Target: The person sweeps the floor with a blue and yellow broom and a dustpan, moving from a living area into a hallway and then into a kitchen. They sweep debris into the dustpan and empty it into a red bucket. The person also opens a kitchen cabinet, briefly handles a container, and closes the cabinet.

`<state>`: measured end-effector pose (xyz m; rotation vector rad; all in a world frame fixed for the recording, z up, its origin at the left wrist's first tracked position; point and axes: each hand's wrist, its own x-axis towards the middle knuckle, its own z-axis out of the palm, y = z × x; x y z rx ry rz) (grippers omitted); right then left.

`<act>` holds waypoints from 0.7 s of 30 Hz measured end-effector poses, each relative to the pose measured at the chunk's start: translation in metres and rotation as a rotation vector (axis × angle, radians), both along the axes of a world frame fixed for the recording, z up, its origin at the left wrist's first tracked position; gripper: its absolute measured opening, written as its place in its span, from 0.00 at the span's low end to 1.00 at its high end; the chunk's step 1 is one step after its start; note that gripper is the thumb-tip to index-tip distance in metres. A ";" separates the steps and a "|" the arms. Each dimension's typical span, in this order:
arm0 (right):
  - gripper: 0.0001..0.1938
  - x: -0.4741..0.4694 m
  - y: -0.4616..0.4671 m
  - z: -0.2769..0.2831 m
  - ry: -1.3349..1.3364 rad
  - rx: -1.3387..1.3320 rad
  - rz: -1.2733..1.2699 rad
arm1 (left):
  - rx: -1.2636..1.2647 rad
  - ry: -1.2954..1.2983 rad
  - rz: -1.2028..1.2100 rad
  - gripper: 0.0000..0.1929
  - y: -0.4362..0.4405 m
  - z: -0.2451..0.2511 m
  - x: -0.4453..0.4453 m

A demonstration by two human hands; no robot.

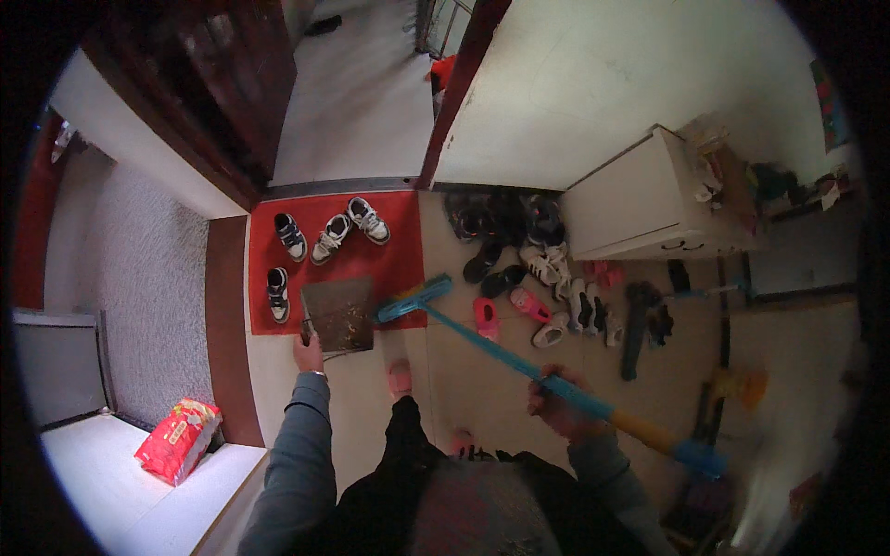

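Observation:
My left hand (309, 352) grips the near left edge of a dark, flat dustpan (334, 306), which lies partly over a red doormat (398, 250). Small light scraps of debris show on the dustpan's surface. In my right hand (567, 410) is the blue and yellow handle of a broom (487, 342). Its blue head (411, 300) reaches over the mat's right edge, just right of the dustpan. Several white and dark sneakers (332, 238) sit on the mat beyond and left of the dustpan.
Many shoes (546, 267) crowd the tiled floor at right, beside a white cabinet (626, 198). A dark red door (229, 83) stands ajar at a threshold (341, 186). A red plastic package (179, 439) rests on a white surface at lower left.

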<state>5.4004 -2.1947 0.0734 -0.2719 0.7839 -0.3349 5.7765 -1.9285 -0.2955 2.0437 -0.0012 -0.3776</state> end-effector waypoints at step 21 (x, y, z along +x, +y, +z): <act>0.09 0.058 -0.010 0.009 0.515 -1.089 0.167 | 0.172 -0.174 -0.022 0.09 -0.008 -0.072 0.070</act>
